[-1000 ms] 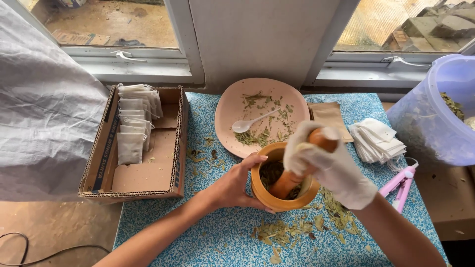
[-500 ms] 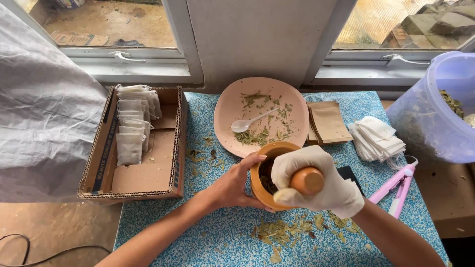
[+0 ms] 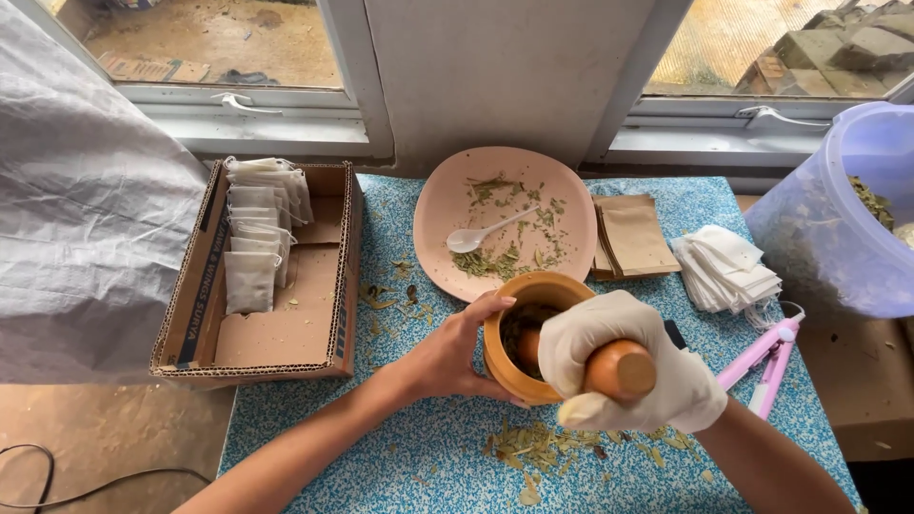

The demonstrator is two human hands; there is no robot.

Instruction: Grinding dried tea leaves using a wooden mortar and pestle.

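Note:
A round wooden mortar [image 3: 505,362] stands on the blue speckled tabletop [image 3: 400,457]. My bare left hand [image 3: 452,352] wraps around its left side. My right hand [image 3: 628,366], in a white glove, grips a wooden pestle [image 3: 619,369] whose lower end is down inside the mortar among dark crushed leaves. Loose dried leaves [image 3: 552,447] lie on the table just in front of the mortar.
A pink plate [image 3: 457,238] with leaf bits and a white spoon [image 3: 481,234] sits behind the mortar. To the left is a cardboard tray [image 3: 324,343] of filled sachets; brown envelopes [image 3: 633,238], a white sachet pile [image 3: 728,271], a pink tool [image 3: 766,366] and a translucent tub [image 3: 838,209] are right.
My right hand has swung the pestle's top from the upper right toward me and lower, turning it in the mortar. My left hand stays on the mortar's side.

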